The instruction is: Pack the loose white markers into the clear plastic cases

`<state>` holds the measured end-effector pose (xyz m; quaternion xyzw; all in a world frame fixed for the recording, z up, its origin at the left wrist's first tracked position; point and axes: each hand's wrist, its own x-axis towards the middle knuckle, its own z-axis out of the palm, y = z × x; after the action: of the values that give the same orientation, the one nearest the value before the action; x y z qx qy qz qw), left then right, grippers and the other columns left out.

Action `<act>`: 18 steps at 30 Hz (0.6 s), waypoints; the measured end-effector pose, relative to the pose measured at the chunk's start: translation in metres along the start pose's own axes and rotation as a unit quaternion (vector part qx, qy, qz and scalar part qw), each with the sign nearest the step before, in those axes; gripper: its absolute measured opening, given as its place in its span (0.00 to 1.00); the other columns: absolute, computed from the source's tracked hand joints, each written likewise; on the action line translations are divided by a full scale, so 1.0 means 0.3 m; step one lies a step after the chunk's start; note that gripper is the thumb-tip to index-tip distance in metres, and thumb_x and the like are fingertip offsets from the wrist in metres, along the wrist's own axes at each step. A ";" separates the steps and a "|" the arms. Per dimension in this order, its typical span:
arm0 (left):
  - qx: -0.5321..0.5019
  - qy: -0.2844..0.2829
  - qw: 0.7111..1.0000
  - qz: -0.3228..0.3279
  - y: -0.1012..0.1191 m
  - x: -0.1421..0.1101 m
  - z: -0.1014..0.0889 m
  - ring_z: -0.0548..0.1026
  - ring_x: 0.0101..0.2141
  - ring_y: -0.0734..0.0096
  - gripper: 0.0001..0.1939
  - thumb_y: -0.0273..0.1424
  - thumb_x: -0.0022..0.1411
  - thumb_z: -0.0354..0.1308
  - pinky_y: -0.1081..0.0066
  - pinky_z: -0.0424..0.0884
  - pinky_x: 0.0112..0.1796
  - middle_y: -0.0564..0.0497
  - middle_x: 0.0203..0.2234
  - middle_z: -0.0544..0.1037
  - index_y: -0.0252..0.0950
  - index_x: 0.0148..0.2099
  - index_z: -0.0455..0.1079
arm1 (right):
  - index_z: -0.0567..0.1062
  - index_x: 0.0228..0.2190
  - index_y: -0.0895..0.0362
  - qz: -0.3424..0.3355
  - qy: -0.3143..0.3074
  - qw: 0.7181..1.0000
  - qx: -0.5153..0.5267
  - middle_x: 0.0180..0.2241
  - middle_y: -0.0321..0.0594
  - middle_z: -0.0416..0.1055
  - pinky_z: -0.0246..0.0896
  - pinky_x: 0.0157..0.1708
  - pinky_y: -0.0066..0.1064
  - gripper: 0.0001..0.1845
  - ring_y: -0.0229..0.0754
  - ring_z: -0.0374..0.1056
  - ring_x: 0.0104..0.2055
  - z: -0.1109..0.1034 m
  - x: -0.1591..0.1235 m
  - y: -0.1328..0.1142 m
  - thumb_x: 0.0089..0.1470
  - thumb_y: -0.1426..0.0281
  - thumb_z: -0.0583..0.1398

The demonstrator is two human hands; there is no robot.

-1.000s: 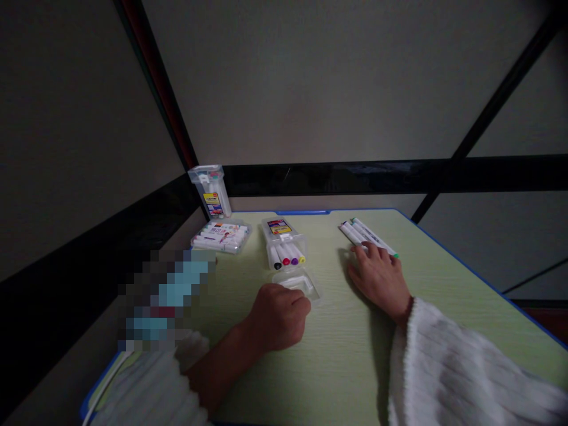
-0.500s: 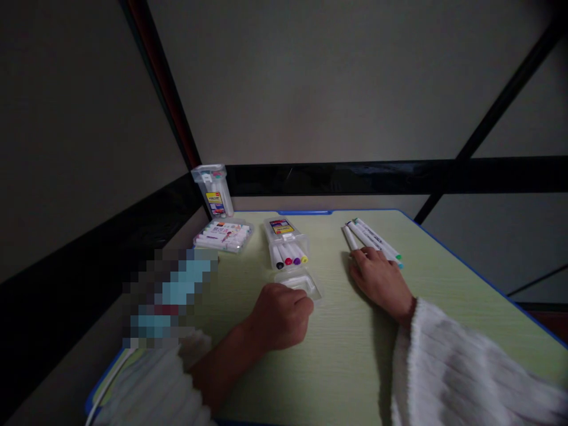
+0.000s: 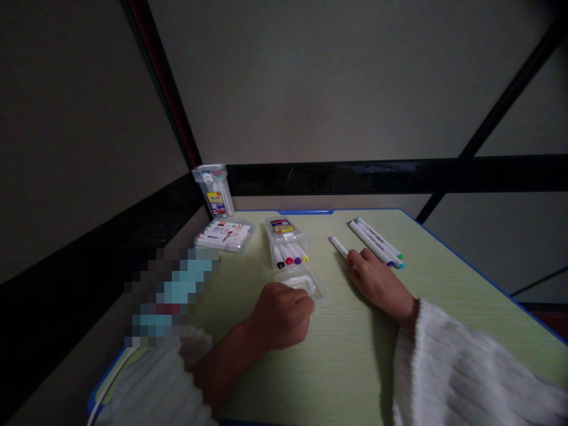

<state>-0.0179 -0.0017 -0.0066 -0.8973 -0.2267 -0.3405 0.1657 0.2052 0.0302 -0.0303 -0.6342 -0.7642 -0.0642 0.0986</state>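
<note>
My right hand is closed on a white marker, held low over the table with its pale purple-tinted end pointing to the far left. Just beyond lie several white markers with blue, teal and green ends, side by side. A clear plastic marker case lies open in the middle, with black, red, purple and yellow marker ends facing me. Its hinged lid is folded down toward me. My left hand is closed at the lid's near edge and seems to pinch it; the fingertips are hidden.
At the back left corner stands another clear marker case. In front of it a flat clear pack of markers lies on the pale table. A white cable runs along the left edge. Walls rise behind and left.
My right hand has drawn one marker leftward, away from the others, and turned it slightly. My left hand stays at the lid.
</note>
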 end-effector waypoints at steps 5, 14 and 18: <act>-0.008 -0.002 1.000 0.005 0.001 -0.004 0.004 0.52 0.14 0.75 0.14 0.19 0.51 0.42 0.71 0.48 0.18 0.56 0.11 0.57 0.36 0.16 0.54 | 0.62 0.35 0.59 -0.017 -0.012 0.999 0.036 0.30 0.41 0.65 0.49 0.25 0.28 0.08 0.38 0.63 0.24 -0.007 -0.012 -0.011 0.50 0.78 0.49; 0.020 -0.028 0.999 0.012 -0.001 -0.007 0.002 0.53 0.14 0.75 0.14 0.19 0.51 0.41 0.71 0.48 0.18 0.56 0.11 0.57 0.36 0.17 0.55 | 0.61 0.33 0.56 -0.043 0.010 0.984 0.171 0.28 0.39 0.66 0.49 0.24 0.28 0.07 0.39 0.62 0.24 -0.036 -0.033 -0.060 0.50 0.77 0.48; 0.011 -0.020 1.000 0.016 0.001 -0.005 0.001 0.53 0.14 0.75 0.15 0.19 0.52 0.41 0.71 0.49 0.18 0.56 0.11 0.57 0.36 0.17 0.55 | 0.57 0.32 0.54 -0.036 0.055 0.965 0.254 0.25 0.35 0.62 0.52 0.24 0.27 0.03 0.38 0.60 0.24 -0.052 -0.041 -0.091 0.53 0.73 0.47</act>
<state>-0.0186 -0.0022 -0.0079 -0.9056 -0.2193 -0.3176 0.1761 0.1816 0.0098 -0.0174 -0.5556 -0.7712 0.0938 0.2962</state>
